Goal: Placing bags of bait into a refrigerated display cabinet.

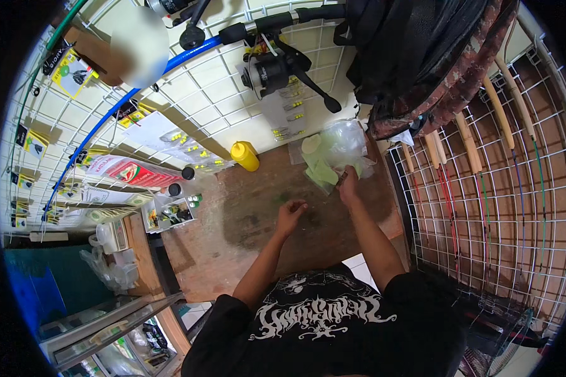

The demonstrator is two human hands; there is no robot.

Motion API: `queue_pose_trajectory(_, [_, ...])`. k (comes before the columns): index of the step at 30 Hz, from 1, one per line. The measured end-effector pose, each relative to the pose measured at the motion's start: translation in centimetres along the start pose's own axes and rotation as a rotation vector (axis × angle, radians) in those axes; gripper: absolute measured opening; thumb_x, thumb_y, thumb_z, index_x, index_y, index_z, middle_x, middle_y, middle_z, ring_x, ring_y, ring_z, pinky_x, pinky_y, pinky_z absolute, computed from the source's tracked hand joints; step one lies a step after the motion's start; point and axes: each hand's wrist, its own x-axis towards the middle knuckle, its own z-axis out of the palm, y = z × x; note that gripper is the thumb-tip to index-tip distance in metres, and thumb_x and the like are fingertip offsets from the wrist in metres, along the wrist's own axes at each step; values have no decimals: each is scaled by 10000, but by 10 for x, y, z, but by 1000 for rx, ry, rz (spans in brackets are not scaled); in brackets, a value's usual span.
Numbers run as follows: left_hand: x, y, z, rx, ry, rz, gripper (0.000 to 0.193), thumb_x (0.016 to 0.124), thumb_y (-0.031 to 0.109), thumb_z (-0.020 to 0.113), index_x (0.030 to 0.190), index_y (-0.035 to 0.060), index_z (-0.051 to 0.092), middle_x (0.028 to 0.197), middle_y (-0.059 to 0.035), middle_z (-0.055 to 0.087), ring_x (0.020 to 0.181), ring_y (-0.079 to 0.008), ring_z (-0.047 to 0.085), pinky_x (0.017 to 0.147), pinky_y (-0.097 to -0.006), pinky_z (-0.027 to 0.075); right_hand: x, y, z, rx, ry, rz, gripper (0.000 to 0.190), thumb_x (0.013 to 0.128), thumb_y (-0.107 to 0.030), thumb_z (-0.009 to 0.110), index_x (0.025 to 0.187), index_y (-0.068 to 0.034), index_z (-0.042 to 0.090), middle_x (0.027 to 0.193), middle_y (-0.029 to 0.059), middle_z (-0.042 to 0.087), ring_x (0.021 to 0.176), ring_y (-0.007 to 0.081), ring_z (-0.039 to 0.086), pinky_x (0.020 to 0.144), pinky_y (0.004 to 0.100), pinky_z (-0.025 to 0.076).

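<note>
My left hand (291, 216) hovers over the middle of a worn wooden tabletop (259, 202), fingers loosely curled, with nothing visible in them. Farther right, my right hand (348, 184) is at the near edge of a pile of clear plastic bags (346, 136). Its fingers appear to pinch the plastic there, though the fingertips are partly hidden. Pale green sheets or packets (324, 173) lie against the bags, just left of that hand. A yellow squeeze bottle (245, 156) stands at the back edge of the table, left of the pile.
Black-capped bottles (181, 188) and a small box of items (170, 214) line the left edge. A white wire grid behind holds a blue fishing rod (188, 59), a spinning reel (269, 73) and tackle packets. A dark bag (405, 61) hangs at upper right; rods with wooden handles (467, 141) hang right.
</note>
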Motion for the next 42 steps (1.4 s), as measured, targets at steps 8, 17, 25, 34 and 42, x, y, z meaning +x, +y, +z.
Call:
queue_pose_trajectory(8, [6,5,38,-188,101,188,344,821,117,642,1120,-21,541,1064,-91,594,958,-158,551,818,-276,438,-67,-4,10,59,-241,-193,237,923,-230,422,1108,-85,456,1081,42,529,1017,183,531,871,321,428])
queue_pose_trajectory(17, [4,-1,34,-217,-90,176,232,840,78,616,1047,-23,586,921,-52,643,806,-95,572,746,-251,446,-92,8,-15,-350,-462,-300,694,797,31,586,1388,-2,223,1261,138,459,1127,190,470,902,297,410])
queue_pose_trajectory(25, [-9,0,42,-309,-33,190,214,870,82,573,1040,-48,575,919,-64,642,811,-96,573,730,-244,450,-120,-8,-18,-678,-492,-531,818,773,97,555,1434,-48,95,1356,155,364,1175,206,430,953,308,375])
queue_pose_trajectory(34, [-14,3,54,-175,108,351,209,879,133,574,991,-42,599,786,-56,634,699,-64,532,631,-240,436,-124,-16,-19,-475,-568,-407,939,721,170,498,1451,-160,8,1485,150,132,1225,233,404,946,303,382])
queue_pose_trajectory(42, [-33,2,49,163,169,261,186,870,127,569,904,-46,627,712,-39,622,647,-65,529,568,-251,424,-131,-7,-30,-503,-559,-480,985,724,142,541,1453,-240,-1,1199,138,494,907,137,545,739,254,466])
